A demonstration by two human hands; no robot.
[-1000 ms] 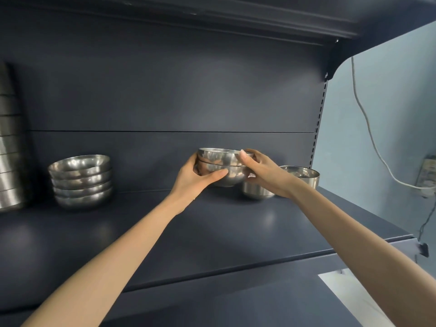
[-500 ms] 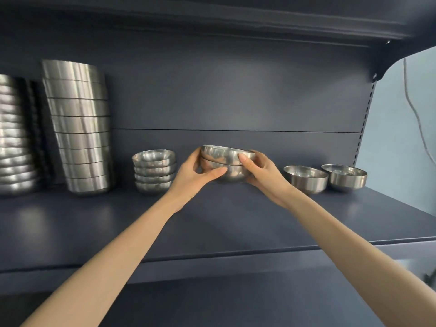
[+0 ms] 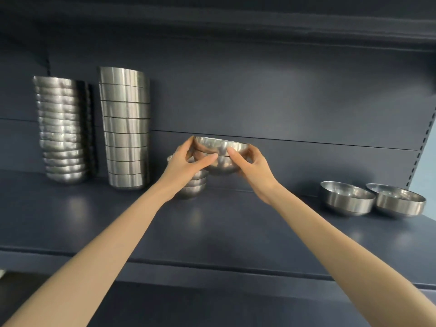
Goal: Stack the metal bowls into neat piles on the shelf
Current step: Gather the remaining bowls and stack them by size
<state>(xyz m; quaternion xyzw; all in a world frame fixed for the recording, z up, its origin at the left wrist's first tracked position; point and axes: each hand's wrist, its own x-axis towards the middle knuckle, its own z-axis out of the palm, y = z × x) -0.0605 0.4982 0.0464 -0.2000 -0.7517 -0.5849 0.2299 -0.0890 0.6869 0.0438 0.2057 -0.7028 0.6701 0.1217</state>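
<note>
Two nested metal bowls (image 3: 221,156) hang in the air above the dark shelf (image 3: 212,232). My left hand (image 3: 186,164) grips their left side and my right hand (image 3: 252,164) grips their right side. Just below and left of them, a short pile of rounded bowls (image 3: 194,186) stands on the shelf, partly hidden by my left hand and wrist. Two tall piles stand further left: straight-walled bowls (image 3: 126,128) and rounded bowls (image 3: 62,131). At the right, two single straight-walled bowls (image 3: 346,199) (image 3: 401,204) sit side by side.
The shelf's back panel (image 3: 283,102) rises right behind the piles, and an upper shelf (image 3: 236,24) overhangs them. A slotted upright (image 3: 422,147) marks the right end. Bare shelf surface lies between the short pile and the two single bowls.
Both hands carried the nested bowls leftward and slightly up, from near the two single bowls toward the short pile. The view swung left, bringing the tall piles into sight.
</note>
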